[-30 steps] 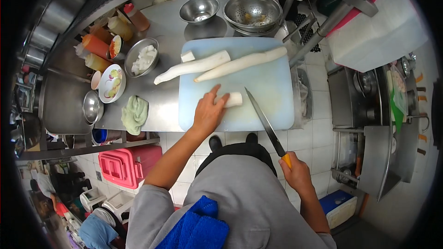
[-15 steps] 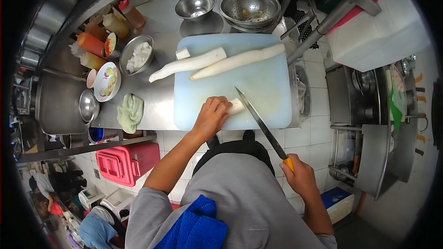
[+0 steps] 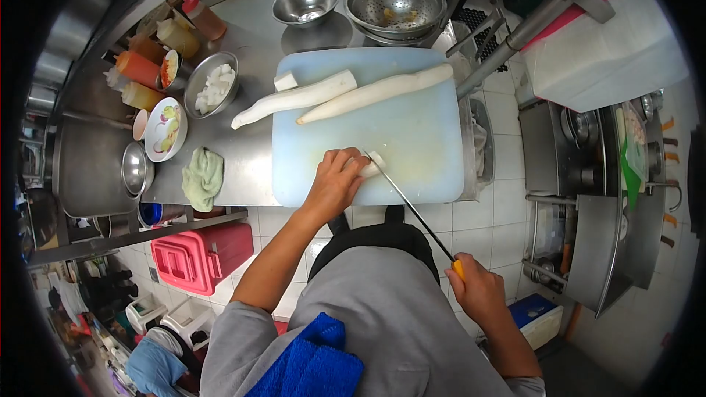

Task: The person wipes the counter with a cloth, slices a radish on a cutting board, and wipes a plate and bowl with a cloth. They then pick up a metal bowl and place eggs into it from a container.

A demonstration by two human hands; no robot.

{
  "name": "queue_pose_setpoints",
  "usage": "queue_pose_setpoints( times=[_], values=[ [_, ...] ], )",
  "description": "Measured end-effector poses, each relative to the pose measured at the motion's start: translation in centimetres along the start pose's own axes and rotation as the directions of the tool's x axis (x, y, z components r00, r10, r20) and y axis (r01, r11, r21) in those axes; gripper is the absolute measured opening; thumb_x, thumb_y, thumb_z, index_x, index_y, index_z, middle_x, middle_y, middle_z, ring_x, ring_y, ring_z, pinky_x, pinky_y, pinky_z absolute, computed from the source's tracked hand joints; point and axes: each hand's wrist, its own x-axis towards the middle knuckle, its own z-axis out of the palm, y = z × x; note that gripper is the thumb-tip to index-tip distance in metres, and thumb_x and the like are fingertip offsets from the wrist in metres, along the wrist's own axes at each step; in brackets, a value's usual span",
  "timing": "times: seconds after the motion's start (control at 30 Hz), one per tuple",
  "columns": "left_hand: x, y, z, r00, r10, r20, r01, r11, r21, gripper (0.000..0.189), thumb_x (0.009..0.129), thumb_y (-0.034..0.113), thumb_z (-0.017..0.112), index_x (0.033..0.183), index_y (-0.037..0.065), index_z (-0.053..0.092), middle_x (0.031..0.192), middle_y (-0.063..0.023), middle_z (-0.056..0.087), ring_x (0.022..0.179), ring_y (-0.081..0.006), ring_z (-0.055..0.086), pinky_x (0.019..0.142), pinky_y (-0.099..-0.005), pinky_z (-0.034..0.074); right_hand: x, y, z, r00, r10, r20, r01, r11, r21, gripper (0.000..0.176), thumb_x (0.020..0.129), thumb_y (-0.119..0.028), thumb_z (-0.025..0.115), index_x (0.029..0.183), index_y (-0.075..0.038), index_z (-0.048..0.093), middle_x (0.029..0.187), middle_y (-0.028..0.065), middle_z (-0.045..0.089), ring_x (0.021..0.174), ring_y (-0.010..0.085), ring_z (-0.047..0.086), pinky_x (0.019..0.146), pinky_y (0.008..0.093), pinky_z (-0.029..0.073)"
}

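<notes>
Since a second ago our knife [image 3: 409, 204] swings in from the right half of the cutting board [image 3: 423, 129]; its blade now meets the short radish piece [image 3: 373, 165] near the board's front edge. Our left hand [image 3: 334, 184] curls over that piece, gripping it. Our right hand [image 3: 482, 295] is clenched on the knife's handle, off the board's front. Risk, as we judge it: the gripping fingertips [image 3: 351, 162] sit just beside the blade, and the round piece could roll, steering the edge into them.
</notes>
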Motion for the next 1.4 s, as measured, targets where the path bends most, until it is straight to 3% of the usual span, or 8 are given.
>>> queue_pose_setpoints(
  times=[0.1,0.17,0.3,0.47,0.67,0.87,1.1,1.4],
  values=[
    [0.0,-0.1,0.1,1.000,0.008,-0.003,-0.008,1.000,-0.010,0.039,0.077,-0.001,0.068,0.114,0.007,0.057,0.120,-0.0121,0.052,0.109,-0.0352,0.047,0.093,-0.0421,0.042,-0.2,-0.2,-0.5,1.000,-0.015,-0.017,0.015,1.000,-0.025,0.030,0.087,-0.028,0.066,0.105,-0.007,0.054,0.079,0.0129,0.067,0.062,0.0317,0.066,0.054,0.0398,0.053],
    [0.0,-0.3,0.3,1.000,0.004,-0.031,-0.005,1.000,-0.026,0.041,0.076,0.001,0.069,0.113,0.011,0.057,0.119,-0.0074,0.053,0.109,-0.0325,0.048,0.088,-0.0430,0.042,-0.3,-0.5,-1.1,0.999,-0.003,0.053,0.006,0.999,-0.052,0.030,0.088,-0.028,0.065,0.105,-0.007,0.053,0.078,0.0125,0.066,0.060,0.0314,0.065,0.052,0.0398,0.053],
    [0.0,-0.3,0.2,1.000,0.000,0.000,0.000,1.000,-0.030,0.042,0.075,0.000,0.069,0.114,0.010,0.057,0.119,-0.0078,0.054,0.109,-0.0327,0.048,0.089,-0.0427,0.042,-0.5,-1.6,-2.0,0.998,0.008,0.066,-0.002,0.997,-0.077,0.027,0.089,-0.028,0.064,0.101,-0.007,0.051,0.074,0.0117,0.063,0.057,0.0310,0.064,0.049,0.0399,0.052],
    [0.3,-0.3,-0.1,1.000,0.007,-0.003,-0.007,0.999,-0.047,0.043,0.075,-0.001,0.069,0.115,0.009,0.057,0.118,-0.0095,0.054,0.108,-0.0329,0.049,0.090,-0.0422,0.042,0.2,-2.7,-2.7,0.978,0.056,0.202,-0.024,0.987,-0.158,0.026,0.089,-0.025,0.064,0.091,-0.006,0.046,0.069,0.0126,0.063,0.057,0.0333,0.063,0.050,0.0417,0.050],
    [0.2,-0.4,0.0,1.000,0.003,-0.009,-0.004,0.998,-0.070,0.043,0.075,-0.001,0.069,0.116,0.008,0.057,0.118,-0.0100,0.054,0.109,-0.0331,0.049,0.090,-0.0420,0.043,2.7,-2.8,-1.9,0.952,0.069,0.300,-0.038,0.993,-0.109,0.027,0.093,-0.027,0.059,0.091,-0.004,0.044,0.063,0.0148,0.060,0.055,0.0353,0.063,0.049,0.0450,0.050],
    [-0.1,-0.3,0.3,0.999,-0.012,-0.040,0.009,0.996,-0.088,0.041,0.076,-0.003,0.067,0.115,0.008,0.057,0.118,-0.0111,0.054,0.110,-0.0341,0.049,0.093,-0.0413,0.043,5.4,0.2,4.7,0.983,-0.026,0.181,0.024,1.000,0.011,0.028,0.093,-0.026,0.060,0.093,-0.004,0.043,0.061,0.0151,0.060,0.054,0.0362,0.062,0.049,0.0463,0.049],
    [-1.3,-1.6,0.1,0.993,-0.030,-0.113,0.016,0.992,-0.125,0.039,0.076,-0.007,0.065,0.112,0.007,0.058,0.117,-0.0126,0.054,0.109,-0.0348,0.049,0.090,-0.0403,0.046,4.1,-1.8,1.2,0.997,0.017,0.077,-0.016,1.000,-0.010,0.028,0.091,-0.028,0.063,0.095,-0.005,0.046,0.064,0.0141,0.062,0.058,0.0355,0.064,0.052,0.0439,0.050],
    [-0.6,-0.7,-0.7,0.998,-0.055,-0.026,0.053,0.996,-0.065,0.040,0.075,-0.008,0.065,0.112,0.008,0.059,0.114,-0.0114,0.055,0.106,-0.0334,0.051,0.088,-0.0398,0.047,1.1,-2.2,-0.6,0.987,0.042,0.155,-0.021,0.991,-0.132,0.027,0.089,-0.027,0.064,0.093,-0.005,0.048,0.066,0.0132,0.063,0.058,0.0342,0.064,0.051,0.0433,0.050]
  ],
)
